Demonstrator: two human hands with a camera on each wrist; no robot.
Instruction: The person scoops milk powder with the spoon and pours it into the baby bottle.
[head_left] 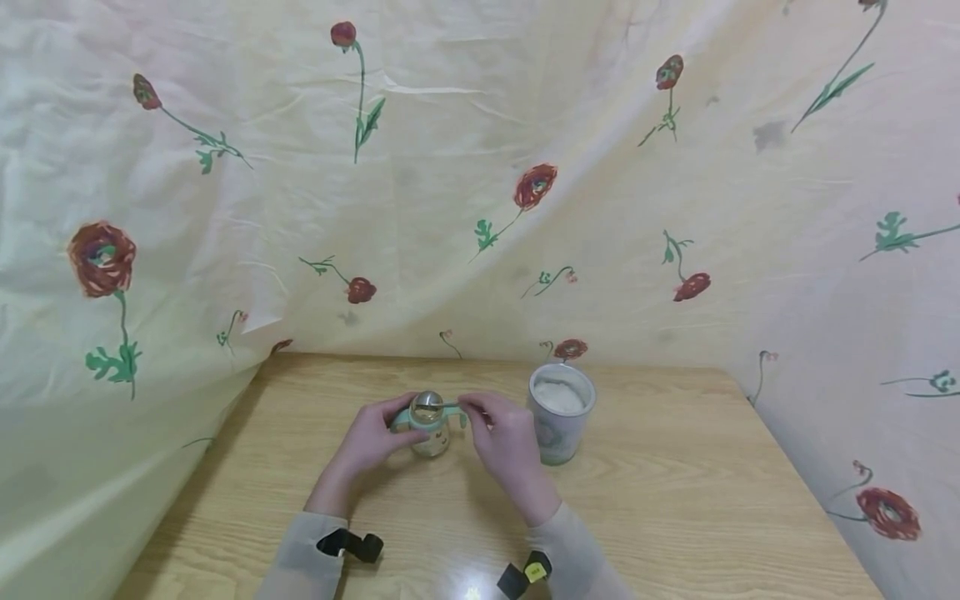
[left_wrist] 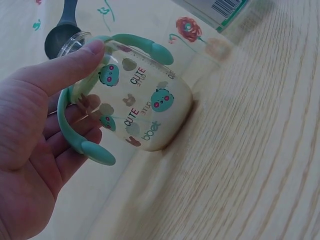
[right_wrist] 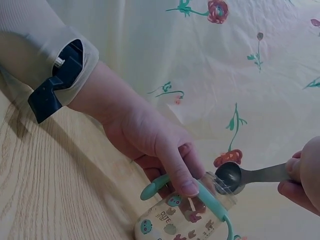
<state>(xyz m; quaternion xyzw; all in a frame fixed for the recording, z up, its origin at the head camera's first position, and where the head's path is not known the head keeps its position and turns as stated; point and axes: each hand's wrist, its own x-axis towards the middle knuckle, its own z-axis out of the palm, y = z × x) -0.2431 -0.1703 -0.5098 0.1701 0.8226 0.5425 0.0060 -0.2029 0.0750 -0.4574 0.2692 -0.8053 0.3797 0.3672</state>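
Note:
A clear baby bottle (head_left: 431, 443) with mint-green handles and cartoon prints stands on the table. My left hand (head_left: 377, 433) grips it near the neck, with the thumb over the green collar (left_wrist: 107, 40) and the fingers behind. Between thumb and fingers, my right hand (head_left: 510, 437) pinches the handle of a metal measuring spoon (right_wrist: 267, 174). The spoon's round bowl (right_wrist: 229, 176) is right at the bottle's open mouth. In the left wrist view, the dark bowl shows just behind the rim. My right fingertips are partly out of the right wrist view.
Just right of my right hand stands a tall open canister (head_left: 558, 440) with white powder inside. The light wooden table (head_left: 675, 483) reaches back to a cream cloth (head_left: 450, 208) with red flowers, which hangs behind and along both sides.

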